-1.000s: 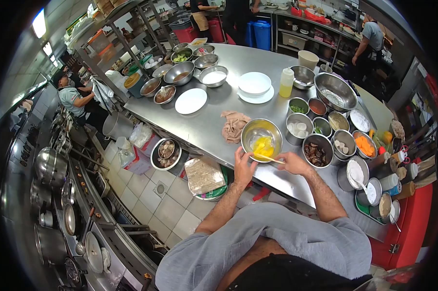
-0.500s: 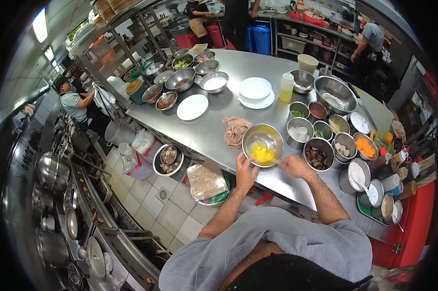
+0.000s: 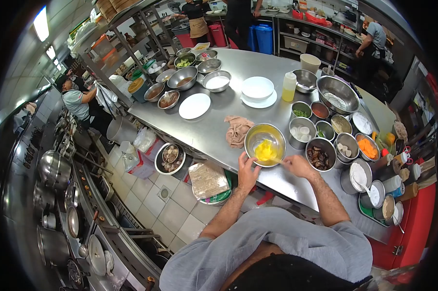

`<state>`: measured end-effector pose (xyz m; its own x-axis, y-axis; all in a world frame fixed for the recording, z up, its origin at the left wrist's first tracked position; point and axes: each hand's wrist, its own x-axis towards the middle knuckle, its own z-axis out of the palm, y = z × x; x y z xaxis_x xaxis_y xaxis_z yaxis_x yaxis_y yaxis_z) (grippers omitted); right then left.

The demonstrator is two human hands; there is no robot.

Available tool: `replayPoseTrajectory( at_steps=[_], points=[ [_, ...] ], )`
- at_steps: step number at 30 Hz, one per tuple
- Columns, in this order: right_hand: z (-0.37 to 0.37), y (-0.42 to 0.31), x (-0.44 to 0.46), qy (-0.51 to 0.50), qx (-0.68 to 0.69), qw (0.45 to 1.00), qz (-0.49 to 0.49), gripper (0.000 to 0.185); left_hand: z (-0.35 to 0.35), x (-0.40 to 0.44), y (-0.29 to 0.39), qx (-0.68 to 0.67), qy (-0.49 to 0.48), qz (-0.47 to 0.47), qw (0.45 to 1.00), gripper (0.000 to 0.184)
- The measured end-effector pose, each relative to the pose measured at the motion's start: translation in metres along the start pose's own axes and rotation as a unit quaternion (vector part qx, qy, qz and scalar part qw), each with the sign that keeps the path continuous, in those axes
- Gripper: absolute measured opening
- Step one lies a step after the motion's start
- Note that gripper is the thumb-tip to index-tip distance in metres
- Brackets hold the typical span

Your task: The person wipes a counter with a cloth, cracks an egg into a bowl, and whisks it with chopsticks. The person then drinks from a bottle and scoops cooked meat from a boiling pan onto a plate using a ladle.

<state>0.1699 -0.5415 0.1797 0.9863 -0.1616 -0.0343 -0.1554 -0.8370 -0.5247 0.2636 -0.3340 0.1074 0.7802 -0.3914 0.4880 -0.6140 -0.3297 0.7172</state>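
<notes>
Metal bowl (image 3: 263, 132), yellow liquid (image 3: 265, 151) inside; left hand (image 3: 248, 174) spread against near side; right hand (image 3: 299, 166) pinching blurred pale stick (image 3: 276, 160).

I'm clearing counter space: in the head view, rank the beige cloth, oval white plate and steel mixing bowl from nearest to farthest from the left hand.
1. Steel mixing bowl: right at the left hand.
2. Beige cloth: left of the bowl.
3. Oval white plate: farther up and left.
</notes>
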Motion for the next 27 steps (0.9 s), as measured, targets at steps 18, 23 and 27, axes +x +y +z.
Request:
replayPoseTrajectory(
  at_steps=[18,23,27],
  points=[
    [-0.013,-0.017,-0.006,-0.176,0.195,0.962,0.076,0.023,0.001,0.000,-0.001,-0.006,-0.002,-0.005,1.000,0.034],
    [-0.014,-0.021,-0.006,-0.027,0.007,0.996,0.082,0.023,0.000,0.000,0.000,-0.005,-0.008,-0.011,1.000,0.034],
    [-0.001,0.001,-0.002,-0.066,0.073,0.994,0.054,0.025,0.001,0.000,0.000,-0.004,-0.003,-0.014,1.000,0.035]
  ],
)
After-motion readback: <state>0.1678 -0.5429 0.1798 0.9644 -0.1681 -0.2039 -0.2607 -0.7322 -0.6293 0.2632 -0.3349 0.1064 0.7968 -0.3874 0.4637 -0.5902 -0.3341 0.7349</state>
